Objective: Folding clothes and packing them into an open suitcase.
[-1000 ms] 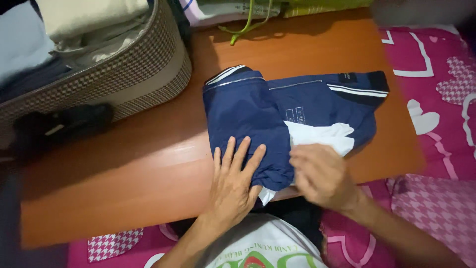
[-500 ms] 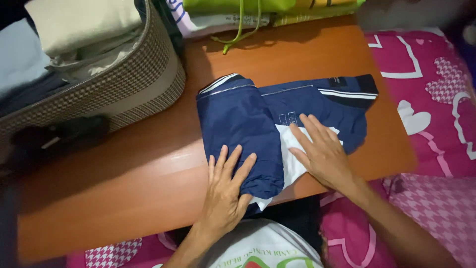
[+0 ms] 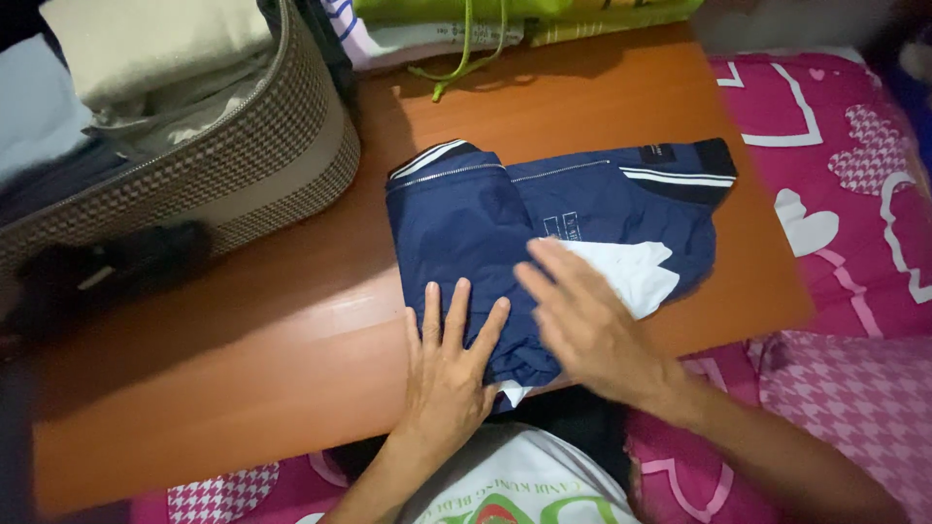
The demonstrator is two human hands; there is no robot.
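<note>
Here the widest thing in view is the orange-brown wooden counter, a flat board that fills the middle of the frame. A pink bed cover with white heart shapes lies to the right of it and shows again past its near edge. On the counter's far left corner stands an open suitcase with a checked beige wall, and folded cream and grey clothes are stacked inside it. A dark strap or handle, too blurred to name surely, lies just in front of the suitcase. Along the counter's far edge sit a green bag with a trailing green cord and a flat packet beside it.

Near the middle of the counter, toward its near edge, lies a navy blue jacket, partly folded, with white stripes at the collar and cuff and a white panel showing on its right half. The left hand rests flat on the jacket's near left corner, fingers spread and straight, pressing the cloth and gripping nothing. The right hand lies open over the fold where blue meets white, fingers stretched forward, palm down on the cloth; it is slightly blurred and closes on nothing.
</note>
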